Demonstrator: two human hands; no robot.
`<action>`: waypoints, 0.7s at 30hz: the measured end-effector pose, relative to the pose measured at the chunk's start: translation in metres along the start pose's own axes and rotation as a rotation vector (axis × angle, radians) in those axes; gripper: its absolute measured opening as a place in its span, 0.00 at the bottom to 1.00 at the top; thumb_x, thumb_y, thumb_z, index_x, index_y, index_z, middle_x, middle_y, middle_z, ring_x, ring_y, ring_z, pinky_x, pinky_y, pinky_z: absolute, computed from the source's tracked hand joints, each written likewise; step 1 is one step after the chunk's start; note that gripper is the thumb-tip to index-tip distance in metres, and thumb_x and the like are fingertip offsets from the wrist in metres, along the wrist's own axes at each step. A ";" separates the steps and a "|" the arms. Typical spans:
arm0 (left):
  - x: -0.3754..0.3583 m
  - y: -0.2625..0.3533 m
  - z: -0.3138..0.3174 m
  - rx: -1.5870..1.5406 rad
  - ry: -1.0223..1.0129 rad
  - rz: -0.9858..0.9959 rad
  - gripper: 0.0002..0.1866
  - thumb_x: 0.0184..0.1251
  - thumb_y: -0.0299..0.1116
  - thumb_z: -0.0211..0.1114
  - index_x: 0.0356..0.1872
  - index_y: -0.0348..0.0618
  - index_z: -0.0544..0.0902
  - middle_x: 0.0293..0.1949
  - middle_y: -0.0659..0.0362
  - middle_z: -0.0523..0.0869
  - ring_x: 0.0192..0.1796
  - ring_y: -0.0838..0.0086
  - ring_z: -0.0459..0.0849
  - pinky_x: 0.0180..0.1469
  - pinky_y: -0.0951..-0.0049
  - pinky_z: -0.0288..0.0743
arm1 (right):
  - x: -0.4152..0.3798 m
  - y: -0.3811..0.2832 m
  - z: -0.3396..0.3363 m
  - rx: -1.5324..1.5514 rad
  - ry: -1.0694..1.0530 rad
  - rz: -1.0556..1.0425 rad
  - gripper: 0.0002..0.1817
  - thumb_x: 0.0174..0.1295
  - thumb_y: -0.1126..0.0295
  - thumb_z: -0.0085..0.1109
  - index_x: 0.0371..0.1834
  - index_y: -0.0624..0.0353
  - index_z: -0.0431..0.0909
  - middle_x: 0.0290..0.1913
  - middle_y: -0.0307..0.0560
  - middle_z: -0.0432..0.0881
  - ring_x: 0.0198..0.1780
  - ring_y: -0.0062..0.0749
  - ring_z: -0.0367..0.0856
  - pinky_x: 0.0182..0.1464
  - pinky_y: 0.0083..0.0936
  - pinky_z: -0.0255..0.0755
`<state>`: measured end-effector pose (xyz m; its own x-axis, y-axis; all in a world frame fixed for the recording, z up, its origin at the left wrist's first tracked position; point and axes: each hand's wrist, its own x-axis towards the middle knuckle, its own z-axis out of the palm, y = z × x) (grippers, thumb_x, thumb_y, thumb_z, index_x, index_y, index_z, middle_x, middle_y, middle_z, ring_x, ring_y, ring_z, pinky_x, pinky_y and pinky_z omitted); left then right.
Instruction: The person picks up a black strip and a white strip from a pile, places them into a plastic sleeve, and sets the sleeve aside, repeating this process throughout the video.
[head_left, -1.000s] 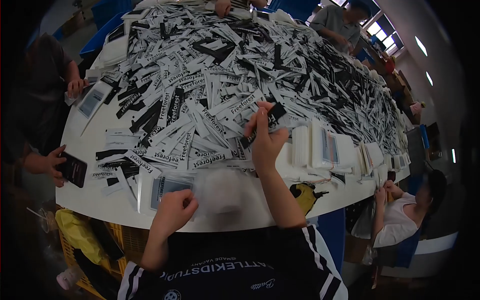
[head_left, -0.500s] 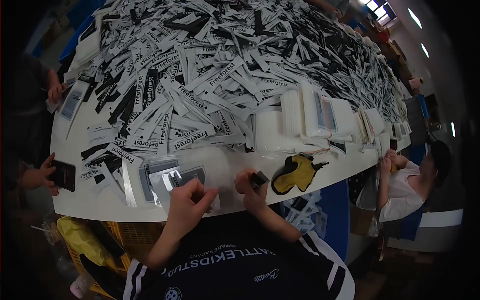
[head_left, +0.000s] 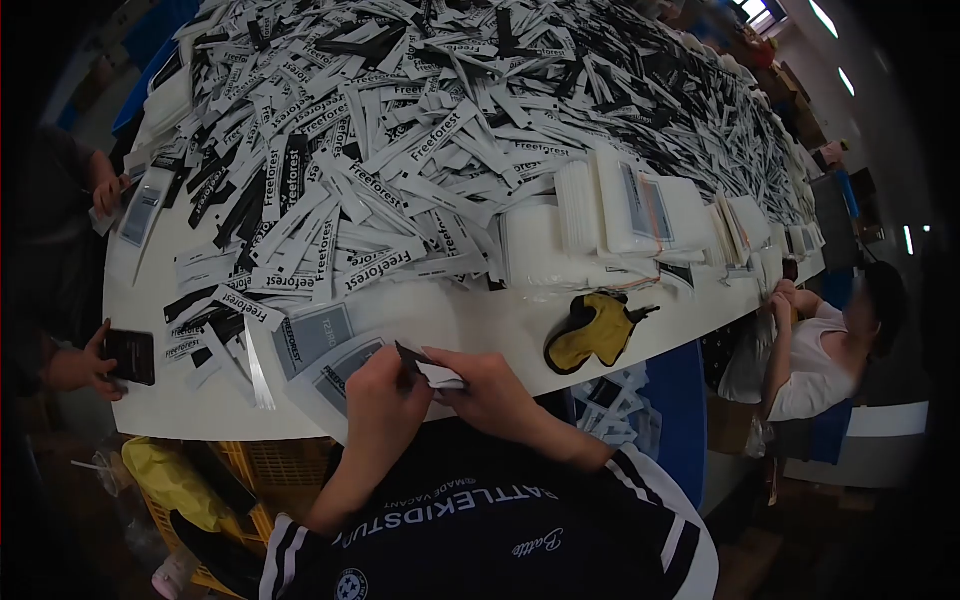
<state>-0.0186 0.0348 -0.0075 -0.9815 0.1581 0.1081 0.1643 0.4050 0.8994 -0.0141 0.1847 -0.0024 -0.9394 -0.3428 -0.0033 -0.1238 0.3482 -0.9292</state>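
My right hand [head_left: 492, 388] grips a few slim stick sachets [head_left: 440, 375], black and white, with their ends showing above the fingers. Close against it, my left hand [head_left: 385, 405] is closed, its fingertips at the left end of these sachets; whatever it holds is hidden. Beneath the left hand lies a clear plastic bag [head_left: 345, 372] with a grey printed label. Another labelled bag [head_left: 318, 335] rests just beyond it. Loose sachets printed "Freeforest" [head_left: 375, 268] spread in front of both hands.
Stacks of flat bags [head_left: 640, 205] stand right of the heap. A yellow and black pouch [head_left: 592, 335] lies near the white table's edge [head_left: 225, 425]. At left a person's hand touches a phone [head_left: 131, 355]. Another person [head_left: 815, 350] sits at right. Yellow crates [head_left: 285, 465] are below.
My right hand has moved left with the sachets and now meets my left hand. The sachets have turned so their ends point up and left. The bag under my left hand has shifted nearer me.
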 end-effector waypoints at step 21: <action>-0.002 0.006 -0.015 0.020 -0.055 0.124 0.10 0.41 0.23 0.65 0.29 0.35 0.78 0.33 0.52 0.77 0.34 0.57 0.79 0.34 0.66 0.73 | 0.003 0.009 0.015 -0.354 0.050 -0.302 0.36 0.37 0.79 0.63 0.57 0.64 0.67 0.35 0.53 0.79 0.35 0.48 0.80 0.36 0.35 0.73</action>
<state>-0.0172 0.0233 0.0043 -0.9467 0.2568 0.1943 0.2867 0.3974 0.8717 -0.0130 0.1738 -0.0168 -0.8576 -0.4350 0.2744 -0.4877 0.5184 -0.7025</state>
